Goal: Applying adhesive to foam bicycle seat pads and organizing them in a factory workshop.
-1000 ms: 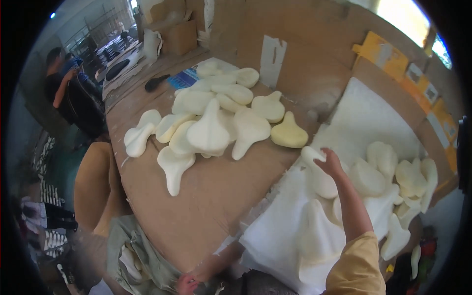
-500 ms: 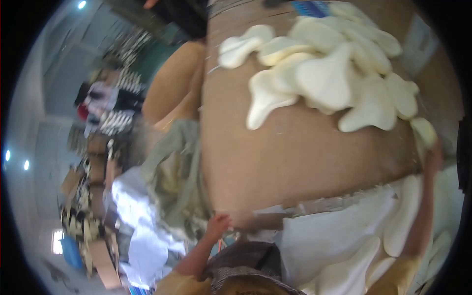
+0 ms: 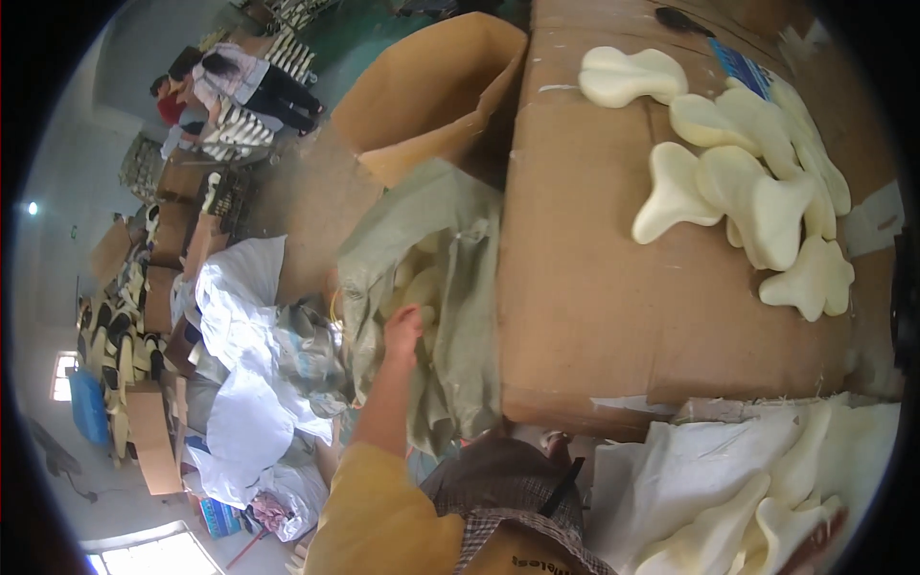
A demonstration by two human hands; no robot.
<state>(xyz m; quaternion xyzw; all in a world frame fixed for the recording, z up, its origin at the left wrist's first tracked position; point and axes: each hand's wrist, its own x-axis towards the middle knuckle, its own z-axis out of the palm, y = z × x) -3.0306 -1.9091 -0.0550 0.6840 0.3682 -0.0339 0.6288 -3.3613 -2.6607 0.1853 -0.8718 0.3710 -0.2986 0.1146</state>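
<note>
Left hand (image 3: 404, 331) is at the mouth of the green sack (image 3: 471, 345), beside pale foam pieces (image 3: 422, 286) inside, and blurred right hand (image 3: 821, 541) is beside cream pads (image 3: 711, 529) on the white sheet (image 3: 628, 474), either's grip impossible to tell.

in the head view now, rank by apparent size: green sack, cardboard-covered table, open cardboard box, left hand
1. cardboard-covered table
2. green sack
3. open cardboard box; farther off, so true size unsure
4. left hand

Glaring window (image 3: 155, 553) low left, black fisheye rim
</note>
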